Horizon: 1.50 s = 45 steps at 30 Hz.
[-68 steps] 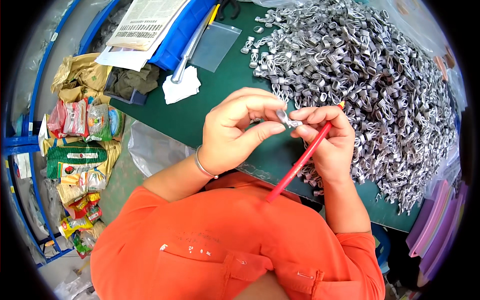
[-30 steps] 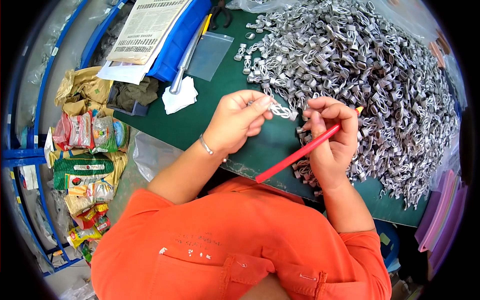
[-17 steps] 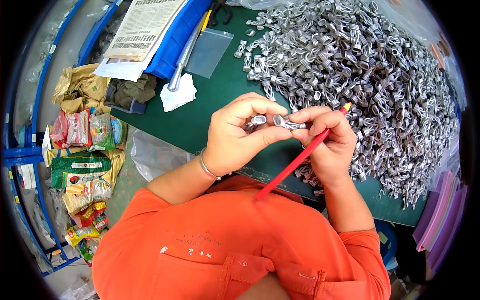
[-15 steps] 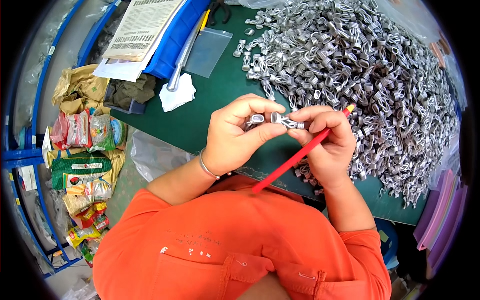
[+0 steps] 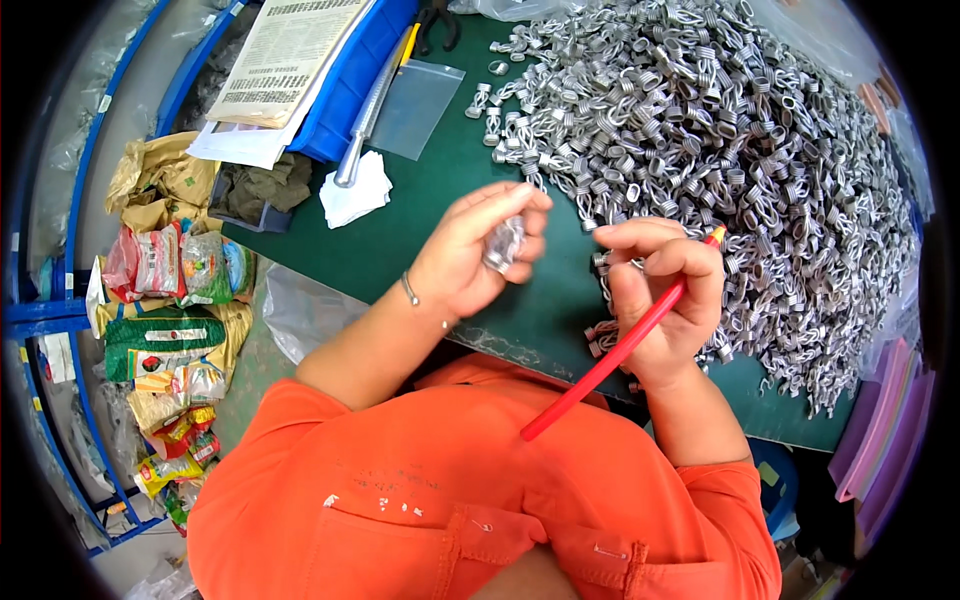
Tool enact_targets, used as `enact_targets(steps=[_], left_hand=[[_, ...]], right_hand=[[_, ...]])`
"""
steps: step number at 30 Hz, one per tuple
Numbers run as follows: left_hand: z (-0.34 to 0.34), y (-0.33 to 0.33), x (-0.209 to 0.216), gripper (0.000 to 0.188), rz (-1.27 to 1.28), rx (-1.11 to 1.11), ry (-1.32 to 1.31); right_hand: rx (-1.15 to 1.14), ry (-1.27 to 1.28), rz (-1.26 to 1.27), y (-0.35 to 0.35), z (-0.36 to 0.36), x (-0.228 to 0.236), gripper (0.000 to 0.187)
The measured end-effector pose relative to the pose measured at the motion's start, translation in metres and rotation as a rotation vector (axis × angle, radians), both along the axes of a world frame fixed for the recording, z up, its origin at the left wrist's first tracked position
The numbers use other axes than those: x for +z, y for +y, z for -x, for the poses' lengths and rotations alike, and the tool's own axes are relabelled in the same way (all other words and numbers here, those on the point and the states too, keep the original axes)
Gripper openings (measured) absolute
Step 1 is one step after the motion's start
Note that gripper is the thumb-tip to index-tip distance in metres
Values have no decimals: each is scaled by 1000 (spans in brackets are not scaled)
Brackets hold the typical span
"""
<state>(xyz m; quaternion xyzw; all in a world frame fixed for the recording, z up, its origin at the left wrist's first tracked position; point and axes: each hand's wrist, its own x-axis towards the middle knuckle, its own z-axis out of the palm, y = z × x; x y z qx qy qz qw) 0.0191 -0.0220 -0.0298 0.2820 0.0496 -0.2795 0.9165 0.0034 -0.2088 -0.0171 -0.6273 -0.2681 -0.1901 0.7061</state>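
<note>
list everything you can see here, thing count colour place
metal clips: one big heap, silver, right half of table
table: one, dark green, centre
red stick: one, in right hand
single clip: one, silver, blurred, in left hand
clear bag: one, on table, top
metal rod: one, grey, beside blue bin
blue bin: one, top left
printed paper: one sheet, on bin
white tissue: one, table's left edge
snack packets: several, mixed colours, floor left
left hand: fingers around clip
right hand: gripping stick

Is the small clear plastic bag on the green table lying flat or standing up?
Lying flat: the clear plastic bag rests spread on the green table, beside the blue bin.
</note>
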Motion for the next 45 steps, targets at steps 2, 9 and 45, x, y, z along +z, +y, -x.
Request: enact_targets(steps=[2,9,45], left_hand=[[-14,1,0,15,-674,68,-343],[-23,-8,-14,18,-1667,286,-1160],[22,-25,7,23,-268,29,-126]], right_hand=[[-43,55,-16,-1,-1,-2,21],[-24,107,-13,2,0,-2,17],[93,-22,66,4,-1,-7,33]])
